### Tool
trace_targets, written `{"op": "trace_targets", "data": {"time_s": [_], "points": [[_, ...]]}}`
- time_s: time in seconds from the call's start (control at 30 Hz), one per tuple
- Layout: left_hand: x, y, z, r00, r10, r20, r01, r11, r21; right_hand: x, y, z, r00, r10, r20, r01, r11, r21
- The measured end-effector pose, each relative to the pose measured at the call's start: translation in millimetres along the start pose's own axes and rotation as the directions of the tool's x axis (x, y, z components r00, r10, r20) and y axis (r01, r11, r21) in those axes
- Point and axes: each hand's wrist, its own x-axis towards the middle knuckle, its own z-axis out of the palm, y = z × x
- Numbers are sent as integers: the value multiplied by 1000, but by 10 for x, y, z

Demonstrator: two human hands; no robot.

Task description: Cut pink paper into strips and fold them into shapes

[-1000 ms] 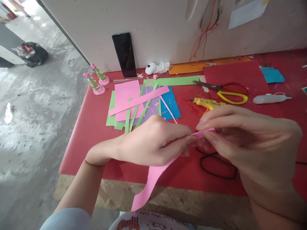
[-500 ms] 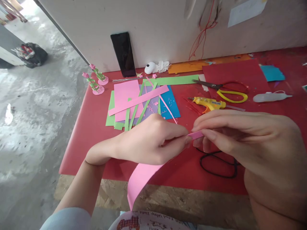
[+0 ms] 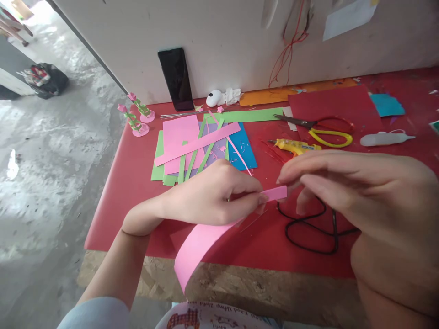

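Observation:
My left hand (image 3: 219, 194) pinches a pink paper strip (image 3: 199, 253) between thumb and forefinger. The strip's narrow folded end juts out to the right of the fingertips, while its wide part curls down past the table's front edge. To the right of that folded end is my right hand (image 3: 356, 201), thumb and fingers apart with nothing between them. A black cord (image 3: 310, 249) lies looped on the table below it. Just beyond the right hand's fingers rests a yellow glue gun (image 3: 295, 146), partly hidden by them.
Scissors (image 3: 315, 125) and a small glue bottle (image 3: 387, 138) lie at the right. Sheets and strips of coloured paper, including a pink sheet (image 3: 180, 137), spread across the left. A phone (image 3: 176, 78) leans on the wall. Two small paper flowers (image 3: 133, 121) stand at the far left corner.
My right hand has let go of the strip's folded end and drawn slightly right, its fingers parting. My left hand, still holding the strip, has shifted slightly left.

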Motion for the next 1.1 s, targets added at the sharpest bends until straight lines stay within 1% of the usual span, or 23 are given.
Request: {"op": "trace_targets", "data": {"time_s": [0.17,0.23,0.37,0.5,0.57,0.7,0.77,0.8,0.87,0.9,0.93,0.97,1.0,1.1], "points": [[38,-7,10,999,-26,43,26,1000,-3,0,9,99,999,-7,48,5,999,54],[46,-11,10,998,-32,48,33,999,-4,15,23,111,999,25,45,-27,998,48],[48,-25,1,997,-50,53,51,999,-11,61,45,98,990,113,79,-115,993,30],[70,-65,6,997,-49,65,52,998,-45,107,64,101,992,88,95,-89,996,3],[103,-100,15,996,-54,69,58,997,-54,135,83,105,991,99,90,-100,995,12],[177,-166,19,995,-71,72,75,996,-52,206,153,66,977,162,139,-170,984,47],[184,-173,-6,992,-86,88,92,993,-68,244,210,1,967,210,147,-214,977,13],[175,-168,-28,991,-98,96,106,991,-80,262,246,-44,966,237,106,-236,971,-20],[140,-146,-90,988,-136,77,144,984,-106,298,327,-148,956,289,-54,-292,954,-66],[120,-136,-124,985,-167,41,171,978,-121,315,367,-196,935,303,-185,-319,946,-60],[105,-131,-155,978,-208,-8,205,968,-143,331,401,-232,915,318,-247,-335,942,-27],[97,-132,-181,972,-232,-40,224,963,-150,345,426,-249,907,318,-276,-330,944,5],[100,-141,-198,971,-236,-46,227,962,-150,356,440,-245,913,312,-263,-315,948,31],[159,-200,-193,977,-211,7,209,962,-178,372,418,-126,958,258,-123,-250,965,82]]}}
